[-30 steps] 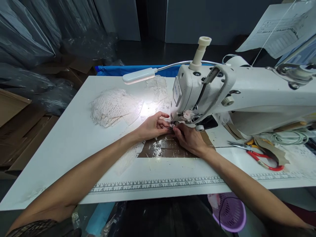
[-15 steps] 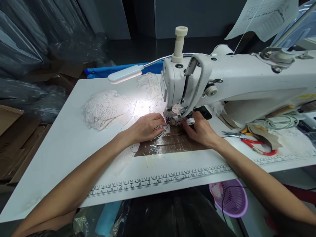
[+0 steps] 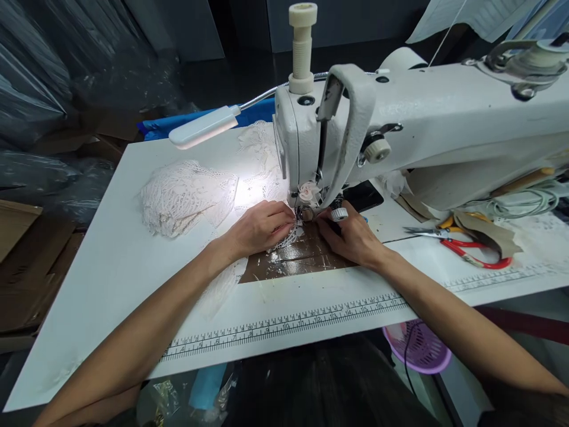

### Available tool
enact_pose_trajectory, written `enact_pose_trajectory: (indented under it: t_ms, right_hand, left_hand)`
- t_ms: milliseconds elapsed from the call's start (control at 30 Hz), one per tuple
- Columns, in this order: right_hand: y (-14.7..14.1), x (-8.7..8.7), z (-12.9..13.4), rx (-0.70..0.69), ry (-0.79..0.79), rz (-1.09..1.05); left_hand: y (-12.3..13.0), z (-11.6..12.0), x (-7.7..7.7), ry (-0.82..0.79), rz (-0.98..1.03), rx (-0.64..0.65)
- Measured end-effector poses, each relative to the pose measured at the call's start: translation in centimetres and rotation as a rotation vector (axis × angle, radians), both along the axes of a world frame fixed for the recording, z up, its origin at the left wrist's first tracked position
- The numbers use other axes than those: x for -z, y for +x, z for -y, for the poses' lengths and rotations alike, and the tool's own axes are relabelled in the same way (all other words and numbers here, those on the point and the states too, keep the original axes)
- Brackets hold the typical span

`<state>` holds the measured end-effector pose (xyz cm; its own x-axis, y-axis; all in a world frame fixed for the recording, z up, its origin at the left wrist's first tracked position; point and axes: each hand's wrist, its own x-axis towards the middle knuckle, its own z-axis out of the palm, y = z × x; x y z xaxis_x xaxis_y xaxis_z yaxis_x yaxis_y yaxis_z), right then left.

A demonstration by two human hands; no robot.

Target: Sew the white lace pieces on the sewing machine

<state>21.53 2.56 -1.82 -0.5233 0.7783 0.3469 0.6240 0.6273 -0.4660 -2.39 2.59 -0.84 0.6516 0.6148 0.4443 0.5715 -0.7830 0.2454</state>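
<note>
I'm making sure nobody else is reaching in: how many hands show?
2. The left hand is on lace, left of the presser foot; the right hand is right of it, partly behind a white knob. No others show.

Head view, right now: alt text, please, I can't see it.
At the head of an industrial sewing machine, a person's left hand is on white lace, with the right hand opposite. A lit lamp shines near a lace pile at left; red-handled scissors lie at right.
</note>
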Motion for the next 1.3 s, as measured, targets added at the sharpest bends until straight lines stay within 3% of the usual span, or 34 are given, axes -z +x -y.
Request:
enact_pose_trajectory:
  t_ms: [233, 467, 867, 1033, 1300]
  right_hand:
    - [-0.5, 0.0, 0.8, -0.134, 0.026, 0.117]
    - [-0.4, 0.3, 0.8, -0.134, 0.035, 0.165]
    - [-0.4, 0.7, 0.7, -0.093, -0.017, 0.055]
    - [-0.4, 0.5, 0.7, -0.080, -0.027, 0.026]
    - [0.0, 1.1, 0.5, -0.203, 0.066, 0.095]
  left_hand:
    - [0.3, 0.3, 0.4, -0.025, -0.024, 0.006]
    - [0.4, 0.4, 0.7, 0.005, -0.037, 0.006]
    - [0.4, 1.3, 0.7, 0.023, -0.057, 0.001]
    - [0.4, 1.2, 0.7, 0.093, -0.081, 0.020]
    - [0.5, 1.5, 1.0, 0.209, -0.095, 0.045]
